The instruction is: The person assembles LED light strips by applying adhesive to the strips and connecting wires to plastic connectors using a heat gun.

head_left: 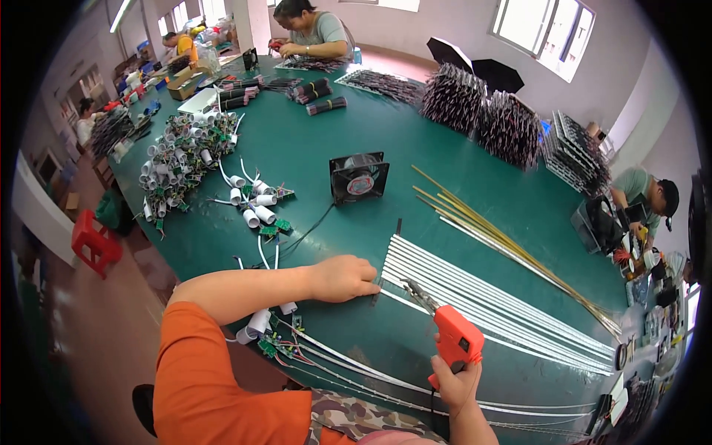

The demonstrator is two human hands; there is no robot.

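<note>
My right hand (457,384) is wrapped round the handle of a red soldering gun (458,337). Its metal nozzle (421,295) points up and left, over the left part of the long white strips (489,304). These lie side by side in a fanned row, their left ends lined up along a thin dark bar (399,226). My left hand (340,279) has its fingers closed at the left end of the nearest strip; what is between the fingertips is too small to tell. Long strips wired to circuit boards (268,347) run along the near table edge.
A black fan (359,178) stands behind the strips on the green table (297,144). White cylinders with boards (256,200) lie left, beside a larger heap (182,159). Yellowish rods (489,230) lie right. Co-workers (315,33) sit around. A red stool (95,243) stands left.
</note>
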